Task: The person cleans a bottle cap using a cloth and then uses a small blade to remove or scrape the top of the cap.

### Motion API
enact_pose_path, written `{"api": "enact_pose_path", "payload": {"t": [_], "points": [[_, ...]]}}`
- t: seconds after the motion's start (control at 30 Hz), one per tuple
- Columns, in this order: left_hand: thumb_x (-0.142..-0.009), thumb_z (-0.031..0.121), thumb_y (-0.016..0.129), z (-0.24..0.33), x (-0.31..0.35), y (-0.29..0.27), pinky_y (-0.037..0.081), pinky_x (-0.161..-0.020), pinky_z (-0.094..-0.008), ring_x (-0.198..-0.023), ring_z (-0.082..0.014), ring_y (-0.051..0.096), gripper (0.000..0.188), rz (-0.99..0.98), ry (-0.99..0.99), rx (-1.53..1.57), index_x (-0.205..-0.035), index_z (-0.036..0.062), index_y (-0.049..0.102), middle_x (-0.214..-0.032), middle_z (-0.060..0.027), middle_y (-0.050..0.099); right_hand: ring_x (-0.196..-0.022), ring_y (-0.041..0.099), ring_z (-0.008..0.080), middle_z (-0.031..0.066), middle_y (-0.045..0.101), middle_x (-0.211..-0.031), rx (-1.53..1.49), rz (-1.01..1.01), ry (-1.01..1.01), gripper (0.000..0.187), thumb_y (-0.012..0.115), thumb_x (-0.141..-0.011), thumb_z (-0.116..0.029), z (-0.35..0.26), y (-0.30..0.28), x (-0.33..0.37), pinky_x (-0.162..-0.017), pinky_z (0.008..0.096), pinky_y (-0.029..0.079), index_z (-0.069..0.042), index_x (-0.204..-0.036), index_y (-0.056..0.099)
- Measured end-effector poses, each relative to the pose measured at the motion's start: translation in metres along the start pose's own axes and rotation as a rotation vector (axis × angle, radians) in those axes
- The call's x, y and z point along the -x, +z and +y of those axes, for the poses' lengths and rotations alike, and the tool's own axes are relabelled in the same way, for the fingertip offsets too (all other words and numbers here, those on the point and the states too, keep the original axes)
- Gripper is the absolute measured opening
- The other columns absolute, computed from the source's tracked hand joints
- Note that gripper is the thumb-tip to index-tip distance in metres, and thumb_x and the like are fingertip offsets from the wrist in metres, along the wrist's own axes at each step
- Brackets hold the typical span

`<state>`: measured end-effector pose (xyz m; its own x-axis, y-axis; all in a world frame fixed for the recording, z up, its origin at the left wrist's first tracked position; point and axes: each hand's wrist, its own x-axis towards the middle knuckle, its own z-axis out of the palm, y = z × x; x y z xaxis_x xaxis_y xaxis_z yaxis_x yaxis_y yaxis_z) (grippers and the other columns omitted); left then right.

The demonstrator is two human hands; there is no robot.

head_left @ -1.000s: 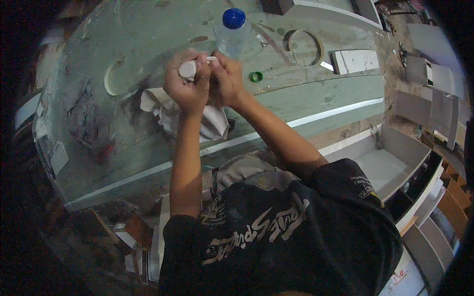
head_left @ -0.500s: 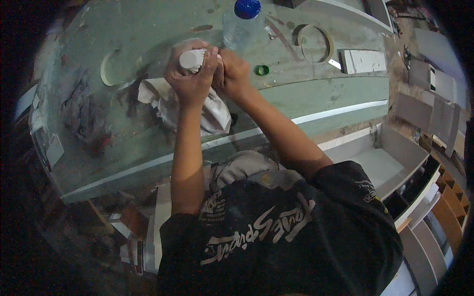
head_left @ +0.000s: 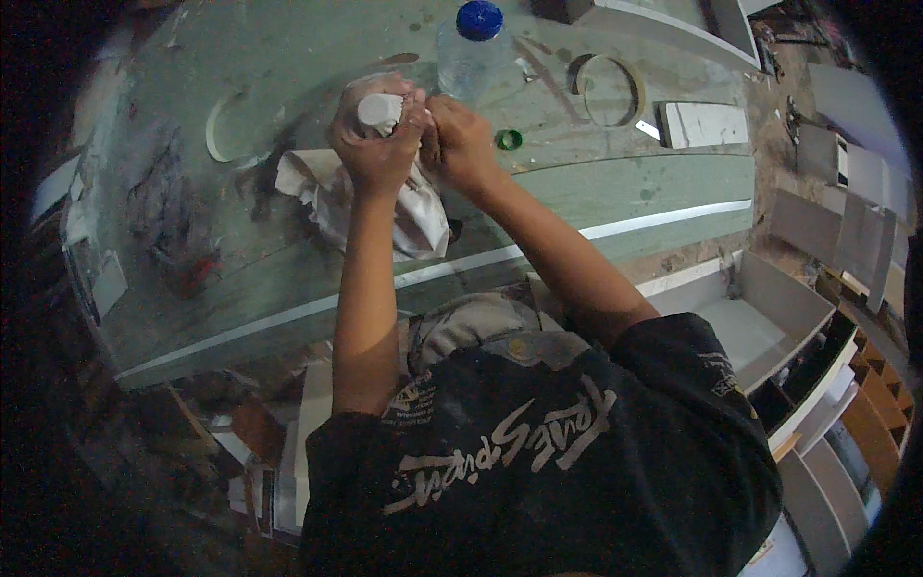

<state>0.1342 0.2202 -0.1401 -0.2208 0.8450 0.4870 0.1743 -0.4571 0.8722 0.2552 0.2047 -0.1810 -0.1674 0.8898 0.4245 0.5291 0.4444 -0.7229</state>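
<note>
Above the green table, my left hand [head_left: 375,159] is closed around a white cloth [head_left: 380,112], whose bunched, rounded end bulges up between thumb and fingers. Whether something is wrapped inside cannot be seen. Pressed up against it, my right hand [head_left: 460,139] is curled into a grip on the same cloth, though its fingers hide most of what they hold. Beneath both hands, a pale crumpled cloth [head_left: 404,226] spreads over the tabletop; whether it is one piece with the held part is hidden. Just beyond my right hand stands a clear bottle with a blue cap [head_left: 479,19].
A small green ring [head_left: 509,139] lies right of my hands. Farther right are a roll of edging strip [head_left: 637,91] and a white block [head_left: 707,125]. Another curved strip [head_left: 212,130] and a dark rag [head_left: 163,207] lie left. An open drawer box [head_left: 784,288] sits beyond the near edge.
Both hands stay together on the cloth. The cloth's rounded end has turned slightly and sits a little farther right in the picture; the whole view has shifted slightly.
</note>
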Motion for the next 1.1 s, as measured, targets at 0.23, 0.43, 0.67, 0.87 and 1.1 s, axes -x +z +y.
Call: {"api": "enact_pose_path", "payload": {"t": [0.23,0.43,0.67,0.87,1.1], "points": [[-0.074,-0.002,0.077,-0.002,-0.003,-0.001,0.053,-0.078,-0.0312,-0.084,-0.0171,0.066,0.019,0.019,0.083,-0.009,-0.088,0.0039,0.065,-0.089,-0.0072,0.068,-0.078,0.062,0.0339,0.0126,0.062,-0.091,0.147,-0.101,0.088,0.023,0.066,-0.086,-0.025,-0.010,-0.056,0.017,-0.067,0.0432,0.051,-0.009,-0.102,0.062],[-0.075,-0.003,0.075,0.011,0.000,0.001,0.054,-0.074,-0.0289,-0.081,-0.0139,0.065,0.019,-0.010,-0.073,0.033,-0.090,0.0032,0.064,-0.090,-0.0069,0.068,-0.098,0.059,0.0332,0.0128,0.063,-0.103,0.413,-0.111,0.318,0.022,0.069,-0.083,-0.022,0.000,-0.080,0.038,-0.078,0.0425,0.052,-0.010,-0.102,0.069],[-0.076,-0.001,0.075,0.004,0.003,0.000,0.054,-0.075,-0.0284,-0.081,-0.0139,0.065,0.019,0.007,-0.031,0.044,-0.091,0.0034,0.064,-0.090,-0.0070,0.068,-0.091,0.062,0.0249,0.0111,0.065,-0.098,0.123,-0.119,0.280,0.028,0.075,-0.081,-0.014,0.006,-0.086,0.030,-0.077,0.0346,0.052,-0.009,-0.107,0.069],[-0.078,0.010,0.078,0.009,0.003,-0.006,0.053,-0.073,-0.0300,-0.080,-0.0131,0.065,0.020,-0.004,-0.151,0.416,-0.092,0.0058,0.065,-0.087,-0.0052,0.068,-0.091,0.065,0.0170,0.0095,0.069,-0.105,-0.283,0.009,0.030,0.042,0.080,-0.072,-0.002,-0.087,-0.096,-0.041,-0.082,0.0288,0.051,-0.003,-0.112,0.068],[-0.083,0.014,0.074,0.000,0.011,-0.011,0.054,-0.067,-0.0298,-0.079,-0.0134,0.066,0.019,-0.049,-0.091,-0.297,-0.096,0.0062,0.063,-0.089,-0.0032,0.068,-0.099,0.068,0.0253,0.0111,0.070,-0.108,-0.142,-0.245,-0.126,0.047,0.076,-0.071,-0.001,-0.095,-0.090,-0.080,-0.087,0.0347,0.052,-0.008,-0.116,0.067]]}}
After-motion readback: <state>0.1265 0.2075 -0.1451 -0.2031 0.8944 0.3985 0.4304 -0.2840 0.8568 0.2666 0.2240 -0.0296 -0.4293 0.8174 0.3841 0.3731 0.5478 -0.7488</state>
